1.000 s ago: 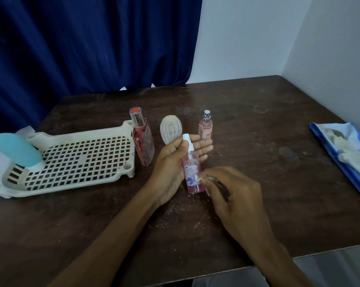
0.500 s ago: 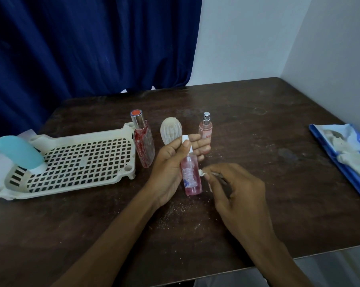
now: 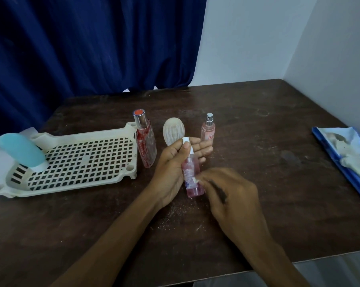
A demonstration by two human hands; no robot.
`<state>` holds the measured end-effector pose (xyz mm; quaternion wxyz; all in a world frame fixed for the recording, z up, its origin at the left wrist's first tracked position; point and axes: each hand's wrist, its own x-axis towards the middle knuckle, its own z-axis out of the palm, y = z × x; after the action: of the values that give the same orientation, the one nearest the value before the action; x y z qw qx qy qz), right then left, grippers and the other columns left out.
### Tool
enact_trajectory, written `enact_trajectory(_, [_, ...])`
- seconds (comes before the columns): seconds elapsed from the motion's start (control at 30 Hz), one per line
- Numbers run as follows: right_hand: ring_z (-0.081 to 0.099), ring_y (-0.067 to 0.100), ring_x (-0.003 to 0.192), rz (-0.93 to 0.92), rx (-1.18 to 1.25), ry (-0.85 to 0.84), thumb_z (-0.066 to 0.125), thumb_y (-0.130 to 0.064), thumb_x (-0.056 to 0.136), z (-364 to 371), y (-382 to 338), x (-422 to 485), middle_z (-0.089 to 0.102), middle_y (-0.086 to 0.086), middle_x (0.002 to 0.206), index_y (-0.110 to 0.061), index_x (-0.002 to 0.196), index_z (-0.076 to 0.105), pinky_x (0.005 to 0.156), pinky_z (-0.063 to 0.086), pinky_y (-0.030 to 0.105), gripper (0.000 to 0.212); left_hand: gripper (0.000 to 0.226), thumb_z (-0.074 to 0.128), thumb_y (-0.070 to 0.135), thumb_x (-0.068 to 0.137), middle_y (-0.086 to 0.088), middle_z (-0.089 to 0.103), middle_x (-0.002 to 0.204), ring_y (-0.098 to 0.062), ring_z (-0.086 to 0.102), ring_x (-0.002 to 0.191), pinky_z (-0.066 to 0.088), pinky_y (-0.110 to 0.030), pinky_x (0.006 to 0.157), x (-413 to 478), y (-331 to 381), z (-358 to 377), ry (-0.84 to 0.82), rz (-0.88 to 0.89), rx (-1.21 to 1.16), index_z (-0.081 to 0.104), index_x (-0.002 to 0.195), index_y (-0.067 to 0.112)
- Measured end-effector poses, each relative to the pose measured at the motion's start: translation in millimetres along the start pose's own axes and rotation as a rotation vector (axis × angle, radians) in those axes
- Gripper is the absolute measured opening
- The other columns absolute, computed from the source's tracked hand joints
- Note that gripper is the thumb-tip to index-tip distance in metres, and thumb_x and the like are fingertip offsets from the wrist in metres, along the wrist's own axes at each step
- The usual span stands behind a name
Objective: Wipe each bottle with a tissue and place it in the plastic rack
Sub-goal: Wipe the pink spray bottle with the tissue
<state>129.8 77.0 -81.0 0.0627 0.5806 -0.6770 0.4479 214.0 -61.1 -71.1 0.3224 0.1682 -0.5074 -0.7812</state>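
Dark wooden table (image 3: 257, 125) fills the workspace, with a blue curtain (image 3: 92, 48) behind it and white walls to the right.

Your left hand (image 3: 172, 164) grips the pink spray bottle (image 3: 191, 172) just above the table near its middle. The thumb presses on the neck just below the white cap, and the fingers lie extended behind the body. The bottle tilts slightly, cap away from you.

Your right hand (image 3: 235, 195) pinches a small white tissue (image 3: 195, 179) between the fingertips and holds it against the right side of the bottle, about midway down.

Positions relative to the gripped bottle:
- Just behind the left hand's fingers: a white ribbed oval bottle (image 3: 173, 130).
- Behind and slightly right: a small pink pump bottle (image 3: 208, 132) with a silver sprayer, upright, partly hidden by the fingertips.
- Left and behind: a tall red bottle (image 3: 146, 143) with a silver cap, upright, just beside the rack's right edge.
- Well to the left: the cream plastic rack (image 3: 88, 134), with a light blue tube (image 3: 20, 150) standing cap-down at its far left end.
- Well to the right, at the table edge: a blue tissue pack (image 3: 344, 154), tissues showing.
- Near side: pale crumbs (image 3: 175, 214) scattered on the table.
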Motion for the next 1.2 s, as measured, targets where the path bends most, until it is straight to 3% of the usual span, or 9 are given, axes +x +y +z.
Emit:
enact_trajectory(0.17, [0.065, 0.007, 0.088, 0.007, -0.021, -0.009, 0.074, 0.000, 0.085, -3, 0, -8, 0.072, -0.003, 0.097, -0.013, 0.098, 0.077, 0.084, 0.046, 0.011, 0.019, 0.035, 0.035, 0.016, 0.108, -0.017, 0.069, 0.125, -0.029, 0.066, 0.118, 0.055, -0.030, 0.096, 0, 0, 1, -0.012, 0.005, 0.045, 0.051, 0.128, -0.008])
enact_trajectory(0.43, [0.065, 0.012, 0.087, -0.050, -0.057, 0.047, 0.068, -0.005, 0.086, 6, -4, 35, 0.072, 0.003, 0.096, -0.010, 0.102, 0.076, 0.082, 0.049, 0.018, 0.018, 0.030, 0.036, 0.014, 0.107, -0.021, 0.067, 0.127, -0.032, 0.064, 0.121, 0.052, -0.040, 0.103, -2, 0, 1, -0.025, 0.001, -0.001, 0.053, 0.122, -0.005])
enact_trajectory(0.53, [0.064, 0.012, 0.083, -0.052, -0.076, 0.052, 0.066, -0.007, 0.086, 6, -5, 19, 0.071, 0.003, 0.093, -0.010, 0.097, 0.076, 0.076, 0.050, 0.021, 0.015, 0.032, 0.036, 0.015, 0.107, -0.022, 0.067, 0.125, -0.031, 0.065, 0.119, 0.054, -0.036, 0.100, -1, 0, 1, -0.002, 0.000, -0.010, 0.052, 0.124, -0.007])
enact_trajectory(0.87, [0.059, 0.005, 0.084, -0.006, -0.090, -0.007, 0.077, 0.000, 0.082, -4, -2, -25, 0.069, -0.006, 0.094, -0.015, 0.095, 0.077, 0.076, 0.046, 0.012, 0.020, 0.025, 0.039, 0.014, 0.107, -0.018, 0.070, 0.122, -0.027, 0.068, 0.113, 0.055, -0.032, 0.096, -2, 2, 4, 0.022, 0.014, 0.045, 0.056, 0.117, -0.001])
enact_trajectory(1.0, [0.061, 0.010, 0.082, -0.014, -0.096, 0.042, 0.077, -0.003, 0.082, 3, -10, -25, 0.067, -0.003, 0.095, -0.013, 0.097, 0.077, 0.071, 0.052, 0.022, 0.018, 0.020, 0.046, 0.012, 0.104, -0.019, 0.071, 0.119, -0.023, 0.070, 0.107, 0.057, -0.029, 0.090, -3, 2, 5, 0.041, 0.025, -0.002, 0.058, 0.114, 0.000])
enact_trajectory(1.2, [0.064, 0.014, 0.080, -0.039, -0.172, 0.053, 0.081, -0.002, 0.074, 3, -9, -28, 0.068, 0.000, 0.094, -0.011, 0.095, 0.078, 0.070, 0.055, 0.025, 0.023, 0.017, 0.054, 0.011, 0.098, -0.015, 0.074, 0.112, -0.021, 0.072, 0.102, 0.058, -0.030, 0.086, -5, 2, 5, 0.042, 0.062, 0.021, 0.060, 0.111, 0.002])
